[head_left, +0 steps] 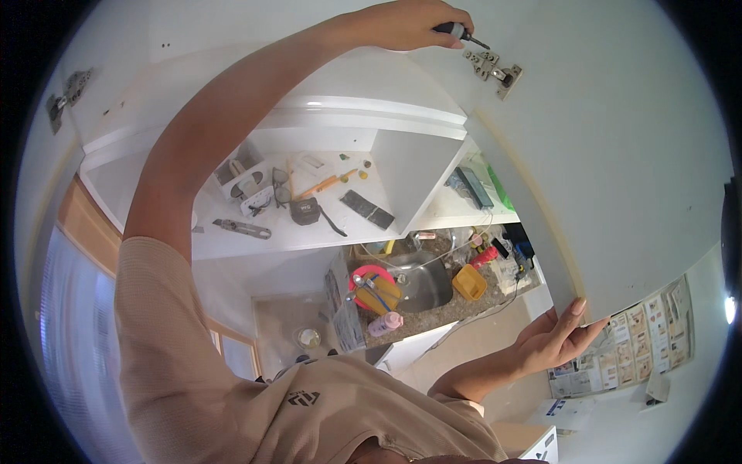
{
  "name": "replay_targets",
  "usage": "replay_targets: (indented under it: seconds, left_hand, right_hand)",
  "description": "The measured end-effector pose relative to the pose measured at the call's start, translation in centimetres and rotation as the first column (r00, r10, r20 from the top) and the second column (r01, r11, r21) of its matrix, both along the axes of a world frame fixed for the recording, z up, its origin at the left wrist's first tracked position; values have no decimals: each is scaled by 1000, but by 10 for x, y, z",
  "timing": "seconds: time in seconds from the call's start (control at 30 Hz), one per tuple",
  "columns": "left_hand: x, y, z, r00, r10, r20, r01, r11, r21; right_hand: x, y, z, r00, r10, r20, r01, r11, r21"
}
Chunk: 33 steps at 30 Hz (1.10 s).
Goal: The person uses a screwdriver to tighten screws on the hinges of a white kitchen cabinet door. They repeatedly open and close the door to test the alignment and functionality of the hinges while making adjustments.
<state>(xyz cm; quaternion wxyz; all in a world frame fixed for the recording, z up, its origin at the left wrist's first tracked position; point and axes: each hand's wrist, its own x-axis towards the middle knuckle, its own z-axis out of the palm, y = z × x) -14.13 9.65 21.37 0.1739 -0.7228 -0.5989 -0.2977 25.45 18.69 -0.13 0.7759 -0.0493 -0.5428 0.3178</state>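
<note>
My left hand (pixel 413 27) is raised high and closed around a small black-handled screwdriver (pixel 460 32). Its tip points at a metal hinge (pixel 492 69) on the inside of a white cabinet door (pixel 618 170). My right hand (pixel 560 340) is lower down. Its fingers are spread against the door's bottom corner and its thumb lies along the edge. The open white cabinet (pixel 371 124) lies between my arms.
The cabinet shelf (pixel 309 232) holds glasses, a utility knife, a black pouch and several other small tools. Below it are a steel sink (pixel 425 282), a yellow container (pixel 469 282) and a pink bottle (pixel 384 323). Another hinge (pixel 66 93) sits on the left door.
</note>
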Motion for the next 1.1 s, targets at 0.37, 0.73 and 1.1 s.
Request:
replay_targets:
  seconds: [0.37, 0.73, 1.1]
  left_hand:
    - [-20, 30, -15, 988, 89, -127, -90, 996, 2]
    - [-32, 38, -31, 982, 84, -168, -69, 993, 96]
    - [-12, 35, -26, 799, 259, -543, -160, 962, 222]
  right_hand:
    - [-5, 22, -1, 836, 460, -298, -448, 887, 114]
    - [-99, 123, -46, 693, -188, 696, 445, 871, -207]
    - [-232, 109, -23, 804, 171, 570, -257, 964, 73]
